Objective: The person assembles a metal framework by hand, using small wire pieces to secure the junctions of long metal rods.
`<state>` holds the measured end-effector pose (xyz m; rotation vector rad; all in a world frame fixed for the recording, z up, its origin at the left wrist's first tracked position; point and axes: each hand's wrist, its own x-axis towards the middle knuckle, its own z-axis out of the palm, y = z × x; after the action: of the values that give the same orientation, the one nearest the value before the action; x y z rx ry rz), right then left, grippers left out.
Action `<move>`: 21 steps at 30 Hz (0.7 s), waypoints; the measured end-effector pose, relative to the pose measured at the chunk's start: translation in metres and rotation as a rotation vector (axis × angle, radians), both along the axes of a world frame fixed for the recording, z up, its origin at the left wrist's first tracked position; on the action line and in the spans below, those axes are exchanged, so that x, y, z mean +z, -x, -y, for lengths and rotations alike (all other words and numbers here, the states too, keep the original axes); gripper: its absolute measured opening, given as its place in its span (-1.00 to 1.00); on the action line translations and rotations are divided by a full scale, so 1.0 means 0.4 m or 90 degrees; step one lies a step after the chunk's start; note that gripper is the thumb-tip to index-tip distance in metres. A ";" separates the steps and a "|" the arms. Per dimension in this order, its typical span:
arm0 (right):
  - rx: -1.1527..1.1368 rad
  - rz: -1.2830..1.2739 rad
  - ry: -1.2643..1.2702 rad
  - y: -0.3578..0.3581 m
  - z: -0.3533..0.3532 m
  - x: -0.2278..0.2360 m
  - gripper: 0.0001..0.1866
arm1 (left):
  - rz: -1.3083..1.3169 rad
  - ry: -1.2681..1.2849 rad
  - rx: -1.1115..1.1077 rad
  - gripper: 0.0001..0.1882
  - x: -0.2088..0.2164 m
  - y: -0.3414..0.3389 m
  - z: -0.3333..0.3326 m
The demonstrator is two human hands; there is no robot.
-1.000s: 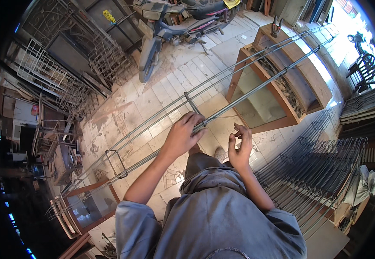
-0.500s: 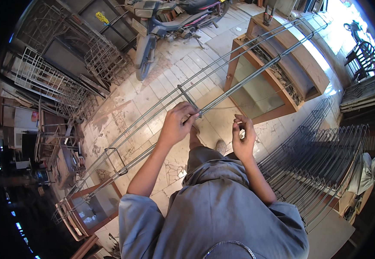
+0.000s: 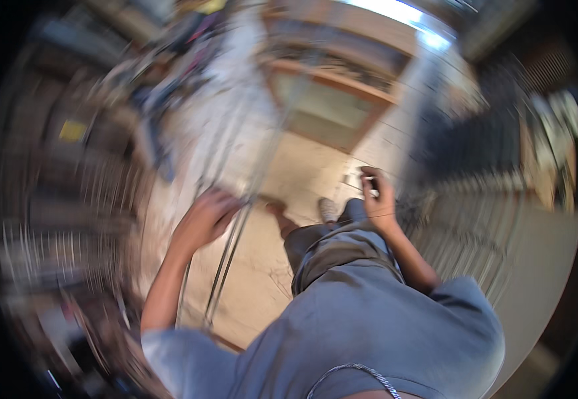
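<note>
A long cage of thin steel bars (image 3: pixel 217 292) with cross ties runs up and away in front of me, blurred. My left hand (image 3: pixel 208 216) is at its near tie, fingers bent together with their tips on the bars. The detail at the fingertips is smeared. Off to the right, apart from the cage, my right hand (image 3: pixel 380 199) is raised with thumb and fingers pinched. Anything between them is too small to name.
Beyond the cage lies a wooden cabinet (image 3: pixel 332 106) with a glass panel. A motorbike (image 3: pixel 152 133) stands at the far left, and metal grilles (image 3: pixel 56 259) crowd the left side. On the right are stacked bent wire rods (image 3: pixel 462 226) by a grey board (image 3: pixel 541 266).
The view has swung to the right, blurring the room. The cage now appears farther left and steeper. My left hand has shifted left and lower in view, away from my right hand.
</note>
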<state>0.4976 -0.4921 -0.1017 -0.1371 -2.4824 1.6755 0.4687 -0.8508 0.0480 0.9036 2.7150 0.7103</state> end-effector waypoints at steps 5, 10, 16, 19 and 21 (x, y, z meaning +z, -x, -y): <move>-0.047 0.038 -0.037 -0.078 -0.089 0.002 -0.77 | 0.003 -0.001 0.039 -0.89 -0.005 -0.023 0.022; -0.343 0.018 -0.203 -0.181 -0.224 -0.001 -0.77 | -0.037 -0.042 0.167 -0.82 -0.044 -0.072 -0.003; -0.596 -0.037 -0.541 -0.385 -0.562 0.066 -0.75 | -0.090 -0.225 0.389 -0.49 -0.107 -0.187 -0.039; -0.724 -0.018 -0.669 -0.519 -0.743 0.144 -0.75 | -0.144 -0.253 0.455 -0.54 -0.105 -0.221 -0.082; -0.854 0.106 -0.493 -0.598 -0.828 0.179 -0.75 | -0.164 -0.242 0.470 -0.56 -0.103 -0.235 -0.103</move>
<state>0.7367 -0.1611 -0.0300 -1.4269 -1.9764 0.1604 0.5626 -0.8096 0.0069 -0.0116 3.2076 1.3521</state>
